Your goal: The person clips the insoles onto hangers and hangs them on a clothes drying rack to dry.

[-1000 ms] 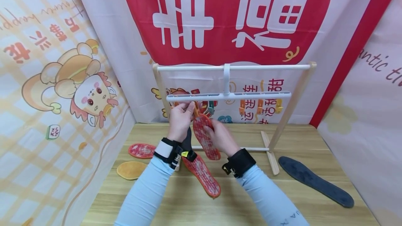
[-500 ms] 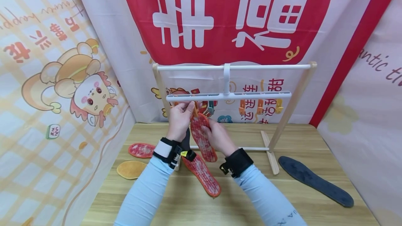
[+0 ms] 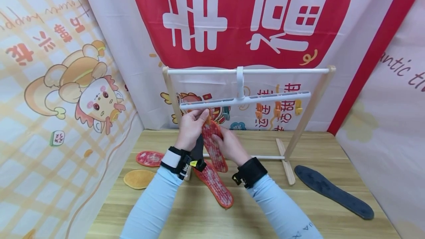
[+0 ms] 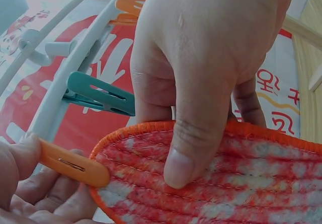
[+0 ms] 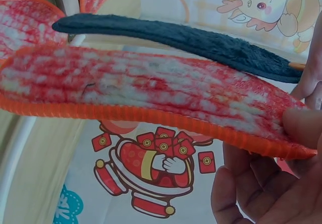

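Note:
A red-and-white insole with orange edging hangs below the left side of a white clip hanger. My right hand pinches its edge, the thumb lying on the quilted face in the left wrist view. My left hand holds an orange clip by its handle end. The clip's tip overlaps the insole's end; whether it bites the insole I cannot tell. Behind hangs a dark insole, close to my left hand. A teal clip on the hanger stands beside the insole.
The hanger hooks on a white-barred wooden rack. More orange clips and a yellow clip hang at right. On the table lie a red insole, another red insole, a tan insole and a dark insole.
The hanger has tipped, its left end lower and right end higher. The held insole and my right hand have shifted slightly left. My left hand stays at the clip.

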### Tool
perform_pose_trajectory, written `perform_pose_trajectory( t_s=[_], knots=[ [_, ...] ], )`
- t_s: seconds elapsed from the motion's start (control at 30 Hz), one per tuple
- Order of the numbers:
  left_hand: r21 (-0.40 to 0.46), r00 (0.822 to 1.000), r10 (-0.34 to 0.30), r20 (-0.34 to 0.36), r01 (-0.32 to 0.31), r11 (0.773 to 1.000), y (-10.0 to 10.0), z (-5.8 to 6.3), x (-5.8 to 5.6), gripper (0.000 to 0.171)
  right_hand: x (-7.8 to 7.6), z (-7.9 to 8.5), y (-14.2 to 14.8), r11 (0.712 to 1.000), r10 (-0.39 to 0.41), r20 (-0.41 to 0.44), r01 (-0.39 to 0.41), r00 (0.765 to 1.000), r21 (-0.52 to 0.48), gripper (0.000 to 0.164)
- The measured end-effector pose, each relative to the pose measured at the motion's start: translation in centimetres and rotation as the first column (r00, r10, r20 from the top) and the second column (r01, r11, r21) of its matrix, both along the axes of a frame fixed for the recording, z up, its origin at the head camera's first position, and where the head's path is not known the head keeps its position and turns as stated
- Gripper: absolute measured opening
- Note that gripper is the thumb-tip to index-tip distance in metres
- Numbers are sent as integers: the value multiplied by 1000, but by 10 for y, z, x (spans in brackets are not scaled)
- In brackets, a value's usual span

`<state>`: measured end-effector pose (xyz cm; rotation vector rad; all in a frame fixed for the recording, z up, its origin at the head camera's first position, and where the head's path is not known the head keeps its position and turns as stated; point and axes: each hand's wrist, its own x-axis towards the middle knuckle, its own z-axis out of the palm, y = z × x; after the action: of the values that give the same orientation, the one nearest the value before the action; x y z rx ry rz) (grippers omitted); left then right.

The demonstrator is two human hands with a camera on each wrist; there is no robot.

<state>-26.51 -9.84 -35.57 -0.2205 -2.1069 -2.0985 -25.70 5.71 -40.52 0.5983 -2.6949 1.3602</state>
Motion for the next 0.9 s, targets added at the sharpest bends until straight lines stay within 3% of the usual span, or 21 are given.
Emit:
perform_pose_trajectory(
  t_s=[0.4,0.63,0.9],
  knots=[
    [2,999,25,35,-25,1000,6,-4,4,40,-1,-5,8,997,-68,23,67,997,40,36],
    [-1,1000,-14,28,14,1000,5,-4,9,39,-1,-16,22,995,-93,45,92,995,23,35],
    [45,997,-54,50,52,998,2,-2,16,50,-1,-30,47,992,-130,42,130,991,3,31]
  ],
)
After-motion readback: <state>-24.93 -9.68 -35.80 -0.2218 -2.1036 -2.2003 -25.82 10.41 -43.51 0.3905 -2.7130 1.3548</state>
